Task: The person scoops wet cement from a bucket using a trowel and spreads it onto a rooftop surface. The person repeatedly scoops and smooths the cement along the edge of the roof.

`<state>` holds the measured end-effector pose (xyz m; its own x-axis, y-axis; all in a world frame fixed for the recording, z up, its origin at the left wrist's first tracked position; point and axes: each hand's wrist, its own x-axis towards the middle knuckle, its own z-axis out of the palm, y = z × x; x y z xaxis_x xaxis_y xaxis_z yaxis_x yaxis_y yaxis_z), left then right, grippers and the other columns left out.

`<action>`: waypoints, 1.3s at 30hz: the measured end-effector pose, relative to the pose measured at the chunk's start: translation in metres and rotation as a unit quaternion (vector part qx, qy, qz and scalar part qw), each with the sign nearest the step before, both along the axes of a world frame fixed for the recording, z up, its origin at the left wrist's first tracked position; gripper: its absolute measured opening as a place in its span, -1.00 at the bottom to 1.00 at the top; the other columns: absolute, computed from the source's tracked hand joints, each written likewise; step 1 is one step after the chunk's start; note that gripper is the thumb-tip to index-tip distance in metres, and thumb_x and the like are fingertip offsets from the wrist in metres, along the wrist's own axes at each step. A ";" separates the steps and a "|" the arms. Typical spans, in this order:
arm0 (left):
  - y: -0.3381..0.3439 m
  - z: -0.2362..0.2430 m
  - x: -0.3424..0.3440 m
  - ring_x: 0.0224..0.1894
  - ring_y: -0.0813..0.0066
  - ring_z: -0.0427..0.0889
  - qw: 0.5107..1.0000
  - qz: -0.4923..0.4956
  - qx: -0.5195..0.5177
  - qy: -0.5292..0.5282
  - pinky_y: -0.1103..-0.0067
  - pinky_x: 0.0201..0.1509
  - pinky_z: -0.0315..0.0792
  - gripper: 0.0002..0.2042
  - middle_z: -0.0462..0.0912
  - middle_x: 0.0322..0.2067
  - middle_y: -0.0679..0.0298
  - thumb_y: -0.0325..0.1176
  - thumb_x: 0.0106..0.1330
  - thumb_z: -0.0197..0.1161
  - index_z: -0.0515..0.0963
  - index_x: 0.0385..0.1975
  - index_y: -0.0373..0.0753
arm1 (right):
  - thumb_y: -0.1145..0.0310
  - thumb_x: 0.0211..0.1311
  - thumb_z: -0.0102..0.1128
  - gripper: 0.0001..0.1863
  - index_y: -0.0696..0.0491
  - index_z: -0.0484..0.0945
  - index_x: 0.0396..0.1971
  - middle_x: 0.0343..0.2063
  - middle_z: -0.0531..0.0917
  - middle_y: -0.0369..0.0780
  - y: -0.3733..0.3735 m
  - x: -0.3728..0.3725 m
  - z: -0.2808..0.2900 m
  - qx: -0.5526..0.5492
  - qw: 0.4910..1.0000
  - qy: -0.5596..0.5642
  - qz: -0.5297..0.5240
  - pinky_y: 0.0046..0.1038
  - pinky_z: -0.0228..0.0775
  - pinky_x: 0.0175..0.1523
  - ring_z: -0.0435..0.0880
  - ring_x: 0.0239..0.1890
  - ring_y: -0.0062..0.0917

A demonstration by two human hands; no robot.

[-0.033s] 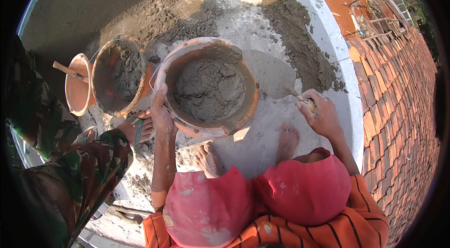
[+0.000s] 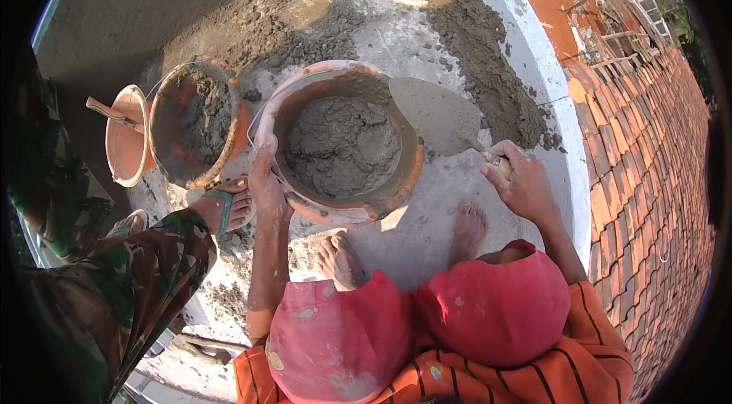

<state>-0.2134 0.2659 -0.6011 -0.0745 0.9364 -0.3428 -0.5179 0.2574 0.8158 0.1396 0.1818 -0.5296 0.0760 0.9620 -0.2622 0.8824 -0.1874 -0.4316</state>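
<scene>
Head view: the bare right hand (image 2: 522,181) had its fingers clamped around the handle of a broad grey metal trowel (image 2: 436,115). The blade's tip overlapped the rim of a wide round orange mortar-caked bucket (image 2: 412,173); contact could not be told. That bucket stood on the floor before the person, holding wet grey mortar (image 2: 341,146). Bare left hand (image 2: 269,189) lay against its near-left side; whether the fingers were hooked round it, could not tell.

Progress, by my reading: partway. A rough strip of grey mortar (image 2: 490,61) lay along the white ledge (image 2: 547,72), lumpy and unsmoothed; pale bare concrete (image 2: 387,34) showed beside it. Plenty was left in the bucket. A second orange mortar-crusted bucket (image 2: 158,146), left, also held some.
</scene>
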 end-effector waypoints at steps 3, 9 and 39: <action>-0.009 0.021 0.021 -0.11 0.41 0.57 0.999 0.029 0.012 0.006 0.49 -0.05 0.47 -0.60 0.53 -0.09 0.14 -0.29 0.31 0.09 0.36 0.05 -0.43 | 0.09 0.22 0.08 -0.63 0.04 0.41 -0.12 -0.45 0.62 -0.01 0.027 0.008 -0.003 -0.028 0.997 -0.067 0.008 -0.10 0.36 -0.18 0.60 -0.31 -0.05; -0.015 0.014 0.022 -0.13 0.43 0.57 0.999 0.015 0.034 0.013 0.49 -0.07 0.47 -0.62 0.55 -0.14 0.12 -0.26 0.32 0.11 0.41 -0.02 -0.45 | 0.10 0.23 0.05 -0.65 0.05 0.49 -0.15 -0.42 0.63 -0.04 0.032 -0.009 -0.005 -0.017 0.995 0.097 -0.024 -0.13 0.39 -0.17 0.61 -0.28 -0.09; -0.012 -0.016 -0.018 -0.02 0.38 0.52 0.996 0.081 -0.047 -0.004 0.47 0.05 0.43 -0.58 0.52 -0.06 0.17 -0.19 0.35 0.00 0.37 0.07 -0.37 | 0.19 0.19 0.18 -0.72 0.13 0.52 -0.35 -0.61 0.54 -0.18 0.101 -0.013 -0.031 -0.100 0.911 0.397 0.051 -0.45 0.38 -0.44 0.54 -0.58 -0.47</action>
<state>-0.2310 0.2542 -0.6169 -0.2178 0.8762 -0.4298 -0.5658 0.2455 0.7871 0.1264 0.2824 -0.5604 -0.3020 0.8799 -0.3669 0.3236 -0.2674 -0.9076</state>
